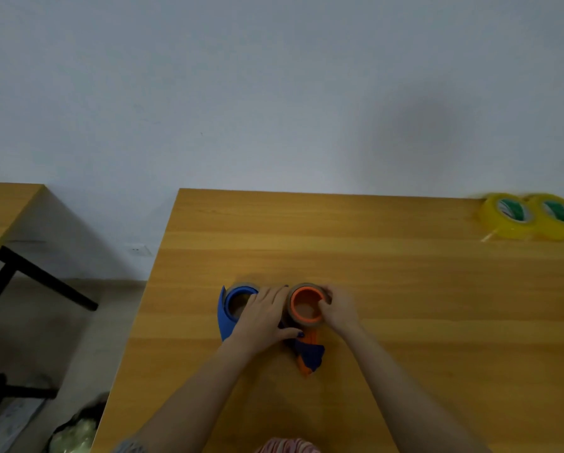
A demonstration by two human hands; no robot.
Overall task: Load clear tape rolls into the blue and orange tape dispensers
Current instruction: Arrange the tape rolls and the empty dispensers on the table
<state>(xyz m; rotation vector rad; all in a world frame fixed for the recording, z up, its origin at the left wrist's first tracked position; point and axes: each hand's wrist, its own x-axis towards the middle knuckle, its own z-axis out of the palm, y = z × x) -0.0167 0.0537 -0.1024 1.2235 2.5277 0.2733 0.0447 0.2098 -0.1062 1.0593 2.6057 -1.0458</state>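
Gripping orange dispenser [294,306], R hand [339,309]; L hand [264,316] flat on blue dispenser [229,302], mid table [405,289].

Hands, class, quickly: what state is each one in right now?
Left hand: open, fingers straight, pressing on the blue dispenser.
Right hand: fingers curled, gripping the rim of the orange dispenser.

Bare forearms [205,384]; the left hand [263,317] has dark-painted nails; pink striped clothing [287,446] below.

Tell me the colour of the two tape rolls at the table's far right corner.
Translucent yellow tape rolls with green inner cores; head view.
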